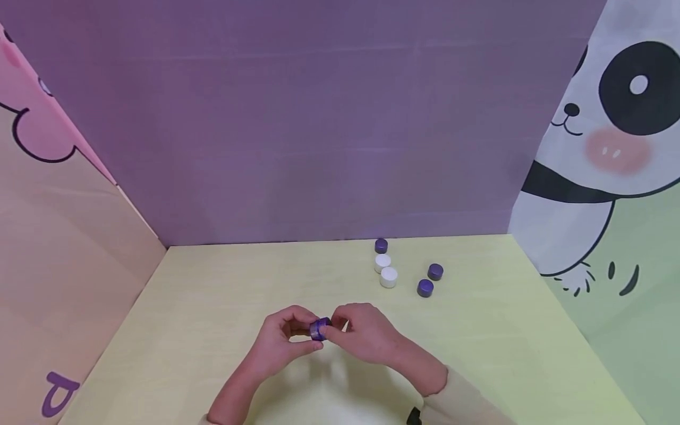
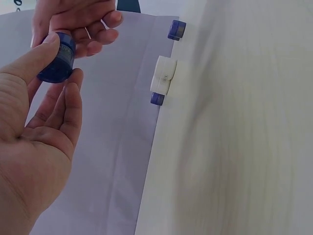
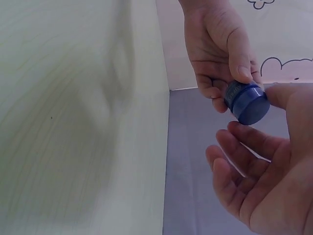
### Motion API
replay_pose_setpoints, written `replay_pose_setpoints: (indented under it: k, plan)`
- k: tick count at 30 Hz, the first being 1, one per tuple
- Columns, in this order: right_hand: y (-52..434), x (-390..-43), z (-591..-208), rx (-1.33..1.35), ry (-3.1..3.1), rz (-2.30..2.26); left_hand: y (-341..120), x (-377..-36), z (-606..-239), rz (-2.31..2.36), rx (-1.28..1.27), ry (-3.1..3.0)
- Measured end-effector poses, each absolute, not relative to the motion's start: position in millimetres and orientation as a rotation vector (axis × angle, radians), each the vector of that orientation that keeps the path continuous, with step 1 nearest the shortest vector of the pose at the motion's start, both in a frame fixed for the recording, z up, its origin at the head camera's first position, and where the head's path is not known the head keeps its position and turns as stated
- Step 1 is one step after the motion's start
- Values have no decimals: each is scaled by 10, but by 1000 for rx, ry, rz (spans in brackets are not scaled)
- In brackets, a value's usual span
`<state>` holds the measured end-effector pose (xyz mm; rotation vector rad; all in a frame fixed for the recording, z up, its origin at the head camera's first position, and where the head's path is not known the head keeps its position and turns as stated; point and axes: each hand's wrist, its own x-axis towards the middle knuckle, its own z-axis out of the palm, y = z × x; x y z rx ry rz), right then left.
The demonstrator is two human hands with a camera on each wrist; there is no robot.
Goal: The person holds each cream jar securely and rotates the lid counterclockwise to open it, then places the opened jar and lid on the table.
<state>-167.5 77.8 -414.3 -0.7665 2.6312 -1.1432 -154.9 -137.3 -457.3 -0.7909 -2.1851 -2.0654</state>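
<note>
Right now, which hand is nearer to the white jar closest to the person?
Right. The right hand lies just before the white jar on the table. The left hand is farther, on the other side of the purple jar both hands hold.

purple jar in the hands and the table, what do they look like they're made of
The purple jar, held between left hand and right hand, looks like glossy moulded plastic: smooth, with soft highlights on its flat end. Glass cannot be ruled out. The table looks like pale wood or wood-look laminate, matte, with faint grain lines.
</note>
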Motion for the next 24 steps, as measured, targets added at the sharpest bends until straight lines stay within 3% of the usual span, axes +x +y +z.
replay_pose_setpoints:
  k: [8,24]
  plan:
    - [801,-1693,-4148,-956,2538,-1249,-1397,-1529,-4576,-1990,-693,-2295]
    - [796,-1670,-4153,-992,2501,-1348,-1441,-1527,-4561,-1851,-739,-2382]
